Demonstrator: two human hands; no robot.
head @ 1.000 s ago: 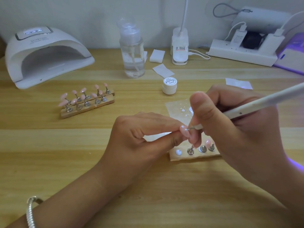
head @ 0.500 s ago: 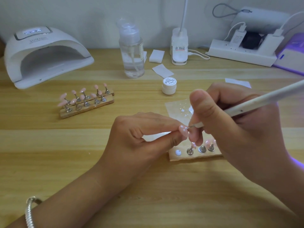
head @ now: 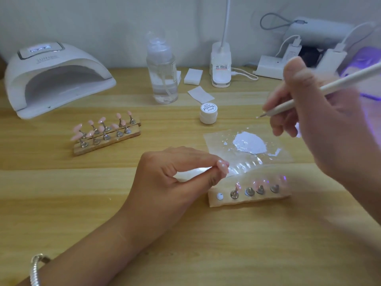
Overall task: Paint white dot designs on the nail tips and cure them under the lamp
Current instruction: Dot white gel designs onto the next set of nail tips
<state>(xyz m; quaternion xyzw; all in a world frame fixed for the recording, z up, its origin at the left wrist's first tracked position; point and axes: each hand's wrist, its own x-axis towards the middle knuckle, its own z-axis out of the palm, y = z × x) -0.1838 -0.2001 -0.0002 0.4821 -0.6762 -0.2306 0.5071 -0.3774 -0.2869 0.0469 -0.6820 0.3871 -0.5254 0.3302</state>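
Toward the table's front edge, the left grip [head: 165, 182] pinched a nail tip [head: 223, 167], likely light, slick and best held by its edges; the right grip [head: 321, 131] clasped a pen [head: 340, 84].

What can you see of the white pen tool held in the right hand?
The pen tool is a long, slim stick with a matte off-white barrel narrowing to a short metal tip that carries a small white blob. The right hand pinches it near the front. It slants, tip down-left, rear running up-right out of frame. The tip hangs in the air beyond the white paint patch, well clear of the nail tip pinched in the left hand.
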